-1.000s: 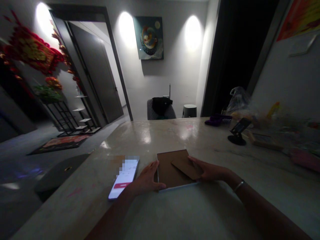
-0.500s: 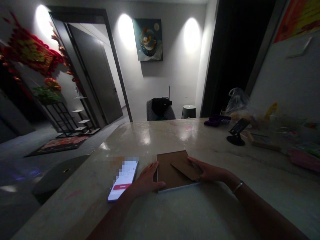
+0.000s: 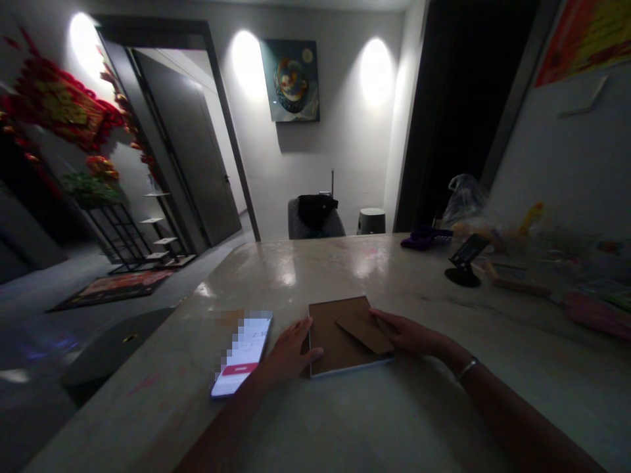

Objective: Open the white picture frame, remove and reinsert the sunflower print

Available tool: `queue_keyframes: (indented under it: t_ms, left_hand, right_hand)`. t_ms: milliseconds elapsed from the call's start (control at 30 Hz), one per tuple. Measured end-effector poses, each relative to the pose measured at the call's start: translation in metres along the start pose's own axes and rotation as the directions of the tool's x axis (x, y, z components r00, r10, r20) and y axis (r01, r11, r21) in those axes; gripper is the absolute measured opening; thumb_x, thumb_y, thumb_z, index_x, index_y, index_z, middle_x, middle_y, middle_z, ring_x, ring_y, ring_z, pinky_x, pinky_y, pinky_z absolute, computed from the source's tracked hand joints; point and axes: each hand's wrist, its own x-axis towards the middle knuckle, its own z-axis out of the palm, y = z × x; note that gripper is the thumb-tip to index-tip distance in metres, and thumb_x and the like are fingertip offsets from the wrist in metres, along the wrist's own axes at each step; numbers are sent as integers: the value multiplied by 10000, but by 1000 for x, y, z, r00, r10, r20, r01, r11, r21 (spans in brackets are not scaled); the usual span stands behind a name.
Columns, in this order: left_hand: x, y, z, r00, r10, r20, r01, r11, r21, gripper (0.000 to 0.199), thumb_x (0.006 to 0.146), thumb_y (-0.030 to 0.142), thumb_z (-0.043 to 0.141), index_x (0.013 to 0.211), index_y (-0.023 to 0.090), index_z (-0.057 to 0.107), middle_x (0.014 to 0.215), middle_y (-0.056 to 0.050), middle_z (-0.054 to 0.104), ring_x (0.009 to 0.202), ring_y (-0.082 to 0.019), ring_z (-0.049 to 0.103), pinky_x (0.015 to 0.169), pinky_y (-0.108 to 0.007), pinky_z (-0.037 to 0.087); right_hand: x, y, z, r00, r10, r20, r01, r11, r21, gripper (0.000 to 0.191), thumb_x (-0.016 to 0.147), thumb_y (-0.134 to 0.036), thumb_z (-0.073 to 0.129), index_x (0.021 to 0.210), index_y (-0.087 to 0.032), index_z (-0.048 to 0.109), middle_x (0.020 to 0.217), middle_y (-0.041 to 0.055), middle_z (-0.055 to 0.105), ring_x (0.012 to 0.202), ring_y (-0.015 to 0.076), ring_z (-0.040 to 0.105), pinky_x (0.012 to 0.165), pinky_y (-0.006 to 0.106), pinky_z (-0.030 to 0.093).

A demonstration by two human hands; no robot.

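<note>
A photo frame (image 3: 333, 334) lies face down on the table, its brown backing board up and pale rim showing along the edges. A brown stand flap (image 3: 365, 332) lies slanted across its right half. My left hand (image 3: 290, 348) grips the left side, fingers along the edge and thumb at the near left corner. On the opposite side, my right hand (image 3: 407, 334) holds the right edge, index finger stretched toward the far corner; its other fingers are partly hidden. Left of the frame lies a phone (image 3: 246, 351) with a lit screen, beside my left forearm.
The pale marble-look table (image 3: 296, 269) carries a black phone stand (image 3: 466, 263), a purple item (image 3: 424, 238), a wooden-edged frame (image 3: 515, 279) and a clear plastic bag (image 3: 466, 197) on the right. A grey chair (image 3: 315, 220) stands beyond the far edge, a dark stool (image 3: 113, 348) at left.
My left thumb has drawn back slightly toward the frame's left edge. Both hands otherwise keep their places, and the photo frame lies as before. The view has shifted slightly.
</note>
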Motion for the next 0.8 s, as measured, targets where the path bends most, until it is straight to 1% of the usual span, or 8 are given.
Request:
queue_keyframes:
  t_ms: [100,200,333,400,467,533,600,800]
  left_hand:
    - [5,-5,4,994,24,-106,-28,999,-38,581,759,425,437,1270,164,346,1312,-119,404,1199,-236,364,967,-384,295]
    - [14,-12,8,947,6,-320,-41,994,-102,594,769,287,431,1321,204,229,1085,-74,579,974,-188,550,821,-348,431]
    - [20,-14,6,763,168,-624,-184,982,40,686,778,151,377,1350,254,10,848,-9,574,691,-122,561,652,-285,468]
    - [20,-11,3,663,293,-690,-251,954,164,696,792,136,364,1346,258,-38,819,-7,562,698,-124,546,659,-286,461]
    - [19,-8,0,625,346,-700,-259,938,232,678,812,151,350,1344,242,-61,813,-18,563,728,-139,538,678,-300,457]
    - [18,-7,1,668,328,-668,-235,945,229,644,832,171,323,1345,221,-63,827,-33,566,750,-150,529,698,-310,452]
    - [18,-8,5,745,278,-606,-202,960,192,610,842,184,295,1348,211,-45,851,-44,564,769,-155,521,719,-316,444]
    - [18,-12,16,932,126,-340,-126,992,22,586,821,151,287,1358,233,66,791,-21,536,671,-135,495,675,-301,433]
  right_hand:
    - [6,6,3,994,-16,-111,16,1000,1,439,803,-271,433,1237,-203,416,1203,85,523,1084,198,496,939,386,369]
    - [11,8,7,960,-52,-277,35,997,-65,530,810,-227,398,1319,-199,255,974,79,603,820,170,592,752,351,481]
    - [12,4,7,850,-226,-476,84,950,-301,643,803,-193,390,1360,-208,69,867,62,557,674,161,552,636,331,486]
    - [11,0,6,801,-313,-510,120,919,-375,612,828,-195,342,1360,-216,40,853,63,548,689,168,544,643,333,478]
    - [9,-3,4,787,-338,-516,118,904,-412,582,847,-214,307,1360,-214,30,856,70,543,715,178,540,666,340,470]
    - [9,-3,5,810,-297,-506,73,907,-414,561,858,-239,286,1360,-207,38,872,82,538,737,188,535,689,347,462]
    - [9,-1,7,840,-244,-485,36,917,-398,549,863,-249,271,1361,-200,46,892,90,533,757,195,532,702,351,457]
    - [11,4,21,920,-140,-367,21,950,-310,560,845,-205,292,1362,-207,78,911,80,527,727,170,533,669,310,457]
